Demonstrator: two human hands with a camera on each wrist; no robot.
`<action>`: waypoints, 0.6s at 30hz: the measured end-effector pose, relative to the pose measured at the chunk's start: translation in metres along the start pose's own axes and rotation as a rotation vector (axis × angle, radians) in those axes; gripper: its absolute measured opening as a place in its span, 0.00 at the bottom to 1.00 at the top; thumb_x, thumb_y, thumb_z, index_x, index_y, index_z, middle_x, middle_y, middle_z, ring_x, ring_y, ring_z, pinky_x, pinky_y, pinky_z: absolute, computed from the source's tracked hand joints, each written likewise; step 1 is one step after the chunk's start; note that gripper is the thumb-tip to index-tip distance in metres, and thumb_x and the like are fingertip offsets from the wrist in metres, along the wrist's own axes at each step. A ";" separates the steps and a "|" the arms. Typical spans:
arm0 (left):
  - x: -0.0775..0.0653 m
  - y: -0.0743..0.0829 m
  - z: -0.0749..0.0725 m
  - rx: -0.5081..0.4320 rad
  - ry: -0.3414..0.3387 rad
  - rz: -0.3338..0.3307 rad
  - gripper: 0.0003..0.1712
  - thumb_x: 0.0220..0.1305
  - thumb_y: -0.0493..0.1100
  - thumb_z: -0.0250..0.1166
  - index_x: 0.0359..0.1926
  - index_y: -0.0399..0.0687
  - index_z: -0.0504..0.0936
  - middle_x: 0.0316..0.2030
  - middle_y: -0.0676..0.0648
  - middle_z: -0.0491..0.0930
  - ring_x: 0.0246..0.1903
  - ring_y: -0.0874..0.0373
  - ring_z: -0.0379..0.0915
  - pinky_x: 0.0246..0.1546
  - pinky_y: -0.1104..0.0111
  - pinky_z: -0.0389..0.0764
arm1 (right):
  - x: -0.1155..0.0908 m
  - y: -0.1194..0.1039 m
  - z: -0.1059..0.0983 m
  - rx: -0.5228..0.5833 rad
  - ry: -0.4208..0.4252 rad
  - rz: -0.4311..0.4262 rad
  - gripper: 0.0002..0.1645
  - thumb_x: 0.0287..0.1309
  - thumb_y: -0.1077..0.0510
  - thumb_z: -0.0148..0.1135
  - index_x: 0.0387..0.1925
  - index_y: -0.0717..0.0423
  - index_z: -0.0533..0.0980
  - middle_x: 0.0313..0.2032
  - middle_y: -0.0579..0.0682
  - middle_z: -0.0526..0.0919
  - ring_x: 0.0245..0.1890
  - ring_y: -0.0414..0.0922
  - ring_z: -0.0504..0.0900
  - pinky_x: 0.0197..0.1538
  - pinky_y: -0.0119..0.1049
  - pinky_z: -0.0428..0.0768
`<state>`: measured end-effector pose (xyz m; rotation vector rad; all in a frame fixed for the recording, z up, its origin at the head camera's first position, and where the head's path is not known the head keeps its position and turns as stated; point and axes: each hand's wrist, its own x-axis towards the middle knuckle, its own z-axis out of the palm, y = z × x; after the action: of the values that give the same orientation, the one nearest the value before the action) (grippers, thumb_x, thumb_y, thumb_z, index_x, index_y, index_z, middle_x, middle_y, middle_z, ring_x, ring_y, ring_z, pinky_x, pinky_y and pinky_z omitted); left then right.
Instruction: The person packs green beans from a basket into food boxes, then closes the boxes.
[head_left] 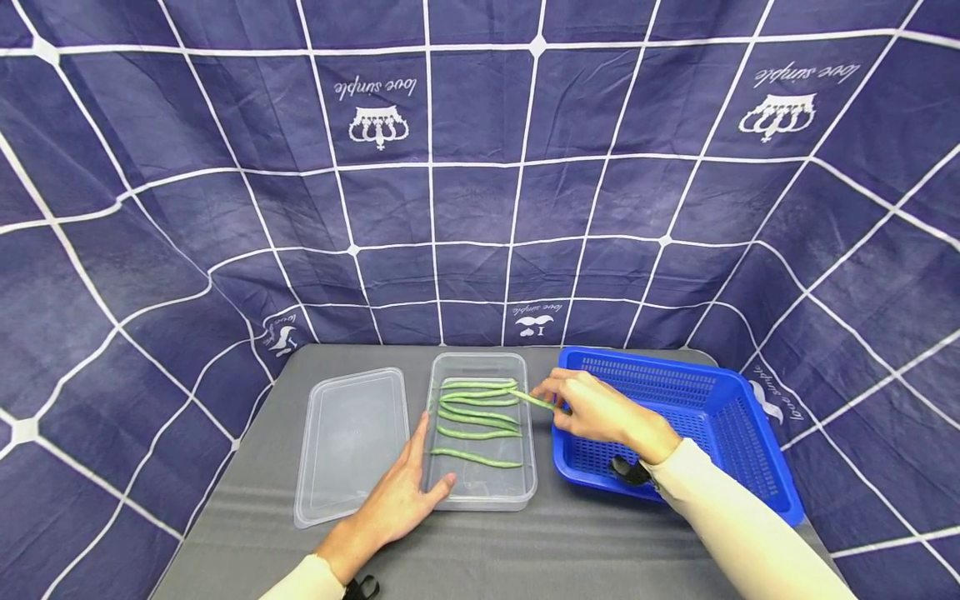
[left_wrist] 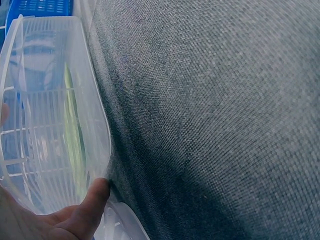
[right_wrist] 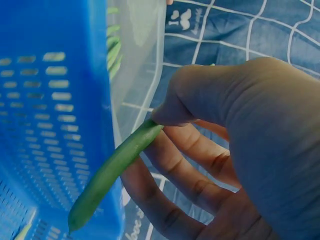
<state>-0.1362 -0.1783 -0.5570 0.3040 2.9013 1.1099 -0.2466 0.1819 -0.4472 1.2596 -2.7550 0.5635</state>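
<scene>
My right hand pinches a green bean between thumb and fingers at the basket's left rim. In the head view the bean's far end reaches over the right side of a clear plastic container. Several green beans lie crosswise in that container, most toward its back and one apart nearer the front. Against the container's left side rests my left hand, fingers extended along the wall and thumb at the front left corner. The left wrist view shows its thumb right at the rim.
A blue perforated basket stands to the right, with a bean tip low inside it. The clear lid lies flat left of the container. Grey cloth covers the table; a blue checked curtain encloses the back and sides.
</scene>
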 end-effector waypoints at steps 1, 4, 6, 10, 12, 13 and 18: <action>0.000 0.000 0.000 0.002 -0.002 -0.001 0.65 0.81 0.58 0.74 0.98 0.49 0.39 0.92 0.31 0.57 0.90 0.32 0.62 0.87 0.37 0.70 | 0.002 -0.002 0.001 -0.001 0.001 -0.006 0.26 0.59 0.71 0.72 0.59 0.56 0.92 0.43 0.46 0.90 0.40 0.38 0.89 0.47 0.36 0.90; -0.001 -0.001 0.001 0.006 -0.002 0.003 0.66 0.80 0.59 0.74 0.98 0.48 0.40 0.92 0.30 0.58 0.89 0.31 0.62 0.86 0.37 0.70 | 0.008 -0.007 0.003 0.005 -0.003 -0.017 0.27 0.59 0.70 0.72 0.60 0.56 0.92 0.43 0.45 0.89 0.39 0.37 0.89 0.45 0.35 0.90; -0.002 -0.002 0.001 0.009 -0.001 0.003 0.66 0.80 0.59 0.74 0.98 0.48 0.40 0.92 0.30 0.58 0.89 0.31 0.63 0.86 0.37 0.71 | 0.012 -0.011 0.005 0.006 -0.008 -0.019 0.27 0.60 0.70 0.72 0.61 0.55 0.92 0.43 0.45 0.89 0.38 0.36 0.88 0.44 0.33 0.89; -0.002 -0.002 0.001 0.008 0.012 0.008 0.66 0.80 0.59 0.74 0.98 0.48 0.41 0.92 0.30 0.59 0.88 0.31 0.64 0.85 0.37 0.72 | 0.020 -0.017 0.007 0.004 -0.013 -0.028 0.27 0.62 0.70 0.72 0.61 0.53 0.92 0.44 0.44 0.89 0.39 0.37 0.89 0.44 0.32 0.89; -0.002 -0.002 0.001 0.009 0.021 0.019 0.65 0.80 0.59 0.74 0.97 0.47 0.42 0.91 0.30 0.61 0.88 0.31 0.65 0.84 0.36 0.73 | 0.023 -0.020 0.008 0.002 -0.015 -0.033 0.26 0.63 0.70 0.72 0.61 0.53 0.93 0.46 0.45 0.90 0.41 0.40 0.91 0.45 0.33 0.90; -0.002 -0.002 0.001 0.010 0.026 0.026 0.65 0.80 0.59 0.74 0.97 0.47 0.42 0.91 0.29 0.61 0.87 0.30 0.66 0.84 0.36 0.73 | 0.025 -0.022 0.009 0.002 -0.016 -0.036 0.26 0.63 0.69 0.72 0.61 0.53 0.93 0.46 0.45 0.91 0.41 0.40 0.92 0.46 0.34 0.90; -0.002 0.000 0.001 0.014 0.028 0.040 0.65 0.80 0.60 0.74 0.97 0.46 0.42 0.90 0.29 0.61 0.87 0.30 0.66 0.83 0.35 0.74 | 0.035 -0.028 0.012 0.011 -0.048 -0.035 0.26 0.65 0.68 0.73 0.63 0.52 0.92 0.49 0.46 0.92 0.46 0.42 0.94 0.50 0.37 0.93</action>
<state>-0.1345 -0.1786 -0.5578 0.3514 2.9406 1.1091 -0.2478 0.1361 -0.4429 1.3381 -2.7666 0.5530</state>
